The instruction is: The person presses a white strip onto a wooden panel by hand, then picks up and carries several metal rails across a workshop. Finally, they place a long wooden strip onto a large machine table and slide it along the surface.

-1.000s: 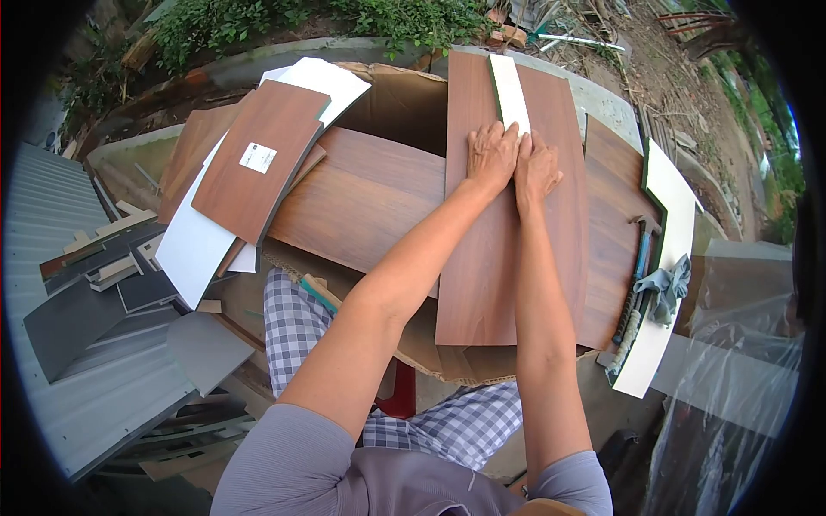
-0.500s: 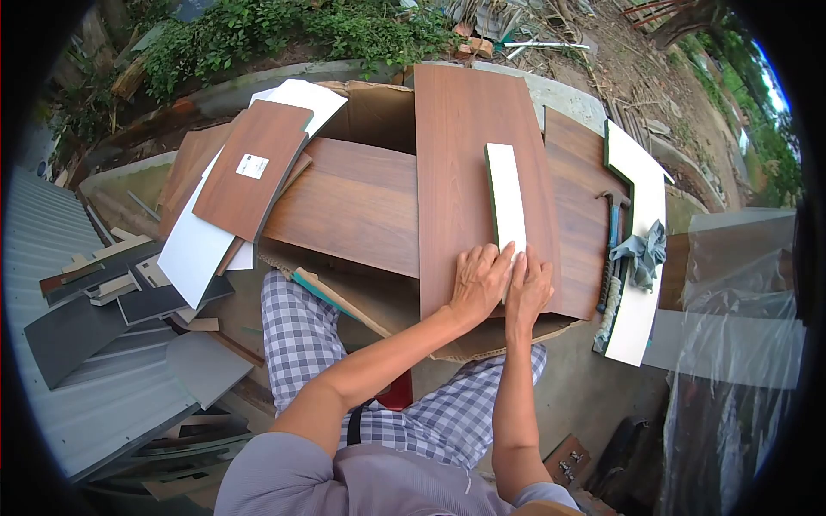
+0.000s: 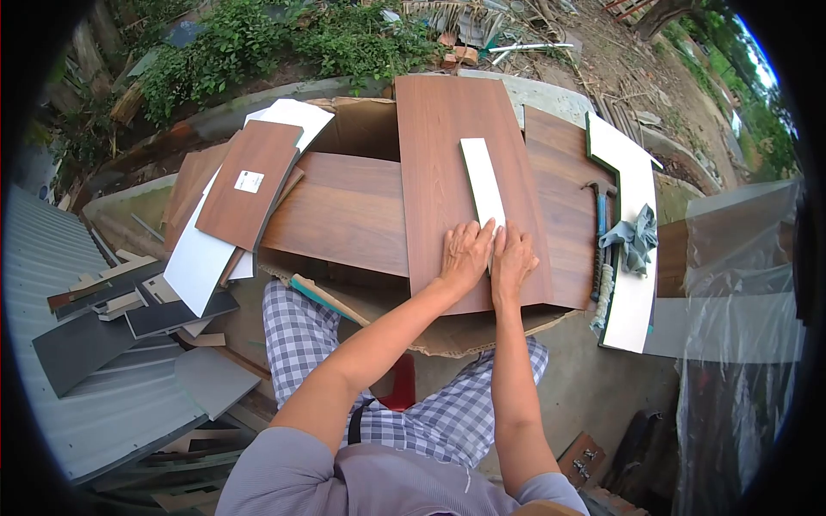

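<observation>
A long brown wood-grain board [image 3: 447, 146] lies lengthwise away from me on a pile of boards. On top of it rests a narrow white strip [image 3: 482, 181]. My left hand [image 3: 465, 255] and my right hand [image 3: 512, 261] lie side by side, palms down, pressing on the near end of the strip, fingers flat and slightly spread. Neither hand grips anything.
A second wide brown board [image 3: 344, 211] lies crosswise to the left, with smaller brown and white panels [image 3: 245, 185] stacked on it. To the right a hammer [image 3: 600, 232] and a grey rag [image 3: 635, 236] rest on a white panel [image 3: 632, 301]. Grey offcuts [image 3: 112, 318] lie at left.
My hands have slid back toward me along the white strip, from its far part to its near end. The view has shifted, and the board's near end is closer.
</observation>
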The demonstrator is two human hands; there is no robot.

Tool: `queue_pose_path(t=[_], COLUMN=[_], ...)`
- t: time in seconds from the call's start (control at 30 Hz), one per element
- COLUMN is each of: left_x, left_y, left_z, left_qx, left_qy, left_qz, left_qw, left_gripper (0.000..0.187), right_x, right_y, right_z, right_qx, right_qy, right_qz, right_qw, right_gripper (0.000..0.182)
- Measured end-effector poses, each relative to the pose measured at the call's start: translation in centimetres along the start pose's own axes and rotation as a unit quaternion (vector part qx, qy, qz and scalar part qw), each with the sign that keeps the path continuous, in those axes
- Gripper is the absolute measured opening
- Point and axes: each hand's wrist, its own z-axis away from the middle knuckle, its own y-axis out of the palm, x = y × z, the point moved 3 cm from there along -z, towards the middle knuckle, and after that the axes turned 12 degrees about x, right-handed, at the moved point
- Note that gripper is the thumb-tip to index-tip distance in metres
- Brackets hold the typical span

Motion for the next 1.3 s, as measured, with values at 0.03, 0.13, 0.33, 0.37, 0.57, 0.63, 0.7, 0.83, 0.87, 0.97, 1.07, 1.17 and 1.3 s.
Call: queue_pose_path(t=[0.03,0.13,0.33,0.37,0.57,0.63,0.7,0.83,0.87,0.97,1.07,1.17,1.3], left_x=[0.4,1.5,4.0,4.4,6.6,7.2,7.7,8.6,8.8,9.2,9.6,9.8,9.6], left_y=[0.1,0.3,0.3,0.2,0.3,0.4,0.4,0.4,0.4,0.3,0.5,0.2,-0.1], left_z=[-0.7,-2.7,-6.9,-7.6,-11.2,-12.2,-13.2,-14.8,-15.1,-16.0,-16.8,-17.2,-16.8], left_qx=[-0.007,-0.016,-0.028,-0.031,-0.044,-0.042,-0.057,-0.055,-0.056,-0.059,-0.065,-0.068,-0.061], left_qy=[-0.004,-0.018,-0.039,-0.041,-0.053,-0.058,-0.052,-0.059,-0.06,-0.061,-0.06,-0.058,-0.047], left_qz=[-0.004,-0.005,-0.016,-0.02,-0.012,-0.012,-0.013,-0.012,-0.011,-0.009,-0.006,0.001,0.014], left_qw=[1.0,1.0,0.999,0.998,0.998,0.997,0.997,0.997,0.997,0.996,0.996,0.996,0.997], left_gripper=[0.038,0.037,0.035,0.035,0.034,0.034,0.033,0.032,0.032,0.032,0.031,0.031,0.031], right_x=[0.2,0.9,2.5,2.7,3.8,4.2,4.4,4.9,5.0,5.3,5.3,5.5,5.5], right_y=[0.3,1.2,2.7,2.9,4.4,4.7,5.1,5.7,5.8,6.0,6.6,6.8,6.2], right_z=[-0.7,-3.1,-7.7,-8.4,-12.4,-13.5,-14.5,-16.2,-16.5,-17.5,-18.4,-18.7,-17.9], right_qx=[0.002,-0.017,-0.018,-0.017,-0.017,-0.016,-0.016,-0.029,-0.025,-0.021,-0.031,-0.039,-0.025], right_qy=[0.002,-0.011,-0.011,-0.009,-0.013,-0.012,-0.009,-0.018,-0.015,-0.011,-0.008,-0.001,0.002], right_qz=[0.0,-0.011,-0.012,-0.011,-0.014,-0.018,-0.024,-0.028,-0.029,-0.03,-0.028,-0.022,-0.025], right_qw=[1.0,1.0,1.0,1.0,1.0,1.0,1.0,0.999,0.999,0.999,0.999,0.999,0.999], right_gripper=[0.027,0.027,0.027,0.028,0.03,0.03,0.03,0.03,0.03,0.03,0.03,0.03,0.03])
